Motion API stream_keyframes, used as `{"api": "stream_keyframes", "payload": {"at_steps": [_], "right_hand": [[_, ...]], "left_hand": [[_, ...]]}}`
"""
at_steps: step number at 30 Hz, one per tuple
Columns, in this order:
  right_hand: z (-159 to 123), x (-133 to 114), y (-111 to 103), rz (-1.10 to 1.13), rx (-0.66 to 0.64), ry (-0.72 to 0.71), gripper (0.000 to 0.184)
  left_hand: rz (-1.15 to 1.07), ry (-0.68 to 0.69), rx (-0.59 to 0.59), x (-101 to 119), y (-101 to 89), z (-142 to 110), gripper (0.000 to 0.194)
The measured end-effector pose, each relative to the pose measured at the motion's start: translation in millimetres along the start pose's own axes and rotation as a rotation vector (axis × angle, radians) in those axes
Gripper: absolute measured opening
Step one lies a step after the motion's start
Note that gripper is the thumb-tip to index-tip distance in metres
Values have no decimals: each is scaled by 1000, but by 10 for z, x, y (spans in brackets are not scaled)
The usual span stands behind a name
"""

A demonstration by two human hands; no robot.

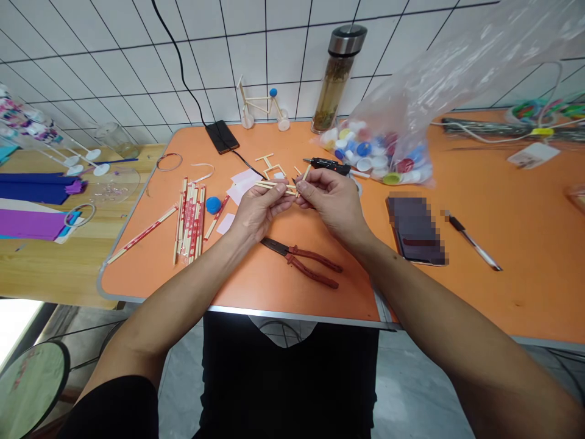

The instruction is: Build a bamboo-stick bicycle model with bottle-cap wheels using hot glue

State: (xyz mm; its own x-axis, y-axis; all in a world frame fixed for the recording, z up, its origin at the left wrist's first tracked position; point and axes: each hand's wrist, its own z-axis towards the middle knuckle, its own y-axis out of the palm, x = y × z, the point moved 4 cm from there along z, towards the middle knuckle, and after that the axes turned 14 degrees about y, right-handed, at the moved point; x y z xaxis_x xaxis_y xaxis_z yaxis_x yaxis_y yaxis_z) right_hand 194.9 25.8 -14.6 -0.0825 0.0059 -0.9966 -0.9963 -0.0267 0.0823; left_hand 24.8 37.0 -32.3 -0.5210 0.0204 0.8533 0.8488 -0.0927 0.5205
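Note:
My left hand [256, 210] pinches pale wooden stick pieces [269, 184] between thumb and fingers. In my right hand [336, 195], thumb and forefinger close on a short wooden stick [306, 172] that points up; its lower end meets the left hand's sticks. Whether they are joined cannot be made out. Just beyond the hands lie a small frame of stick pieces [269, 163] and a black pen-shaped tool [326, 164]. Red-handled pliers [315, 259] rest on the orange table [256, 286] nearer to me. A blue bottle cap [213, 205] and wrapped chopsticks [189, 219] are to the left.
At the back stand a small stick-built bicycle [260, 108] and a tea bottle [337, 79]. A plastic bag of bottle caps [388, 152] lies right of it. A phone [415, 228] and pen [475, 242] are on the right, a black device with a cable [222, 137] back left.

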Motion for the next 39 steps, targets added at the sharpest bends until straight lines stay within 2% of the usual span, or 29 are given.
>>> {"api": "stream_keyframes", "payload": {"at_steps": [8,22,27,39], "right_hand": [[7,16,-11,-26,20,6,63],[2,2,-4,-16,13,22,63],[-8,-18,4,-10,15,18,64],[-9,-7,-3,-43,15,17,63]], "left_hand": [[5,-11,2,3,10,-9,6],[38,-22,4,17,21,-8,11],[14,-14,-10,20,28,-7,8],[55,-11,0,47,35,1,16]]}}
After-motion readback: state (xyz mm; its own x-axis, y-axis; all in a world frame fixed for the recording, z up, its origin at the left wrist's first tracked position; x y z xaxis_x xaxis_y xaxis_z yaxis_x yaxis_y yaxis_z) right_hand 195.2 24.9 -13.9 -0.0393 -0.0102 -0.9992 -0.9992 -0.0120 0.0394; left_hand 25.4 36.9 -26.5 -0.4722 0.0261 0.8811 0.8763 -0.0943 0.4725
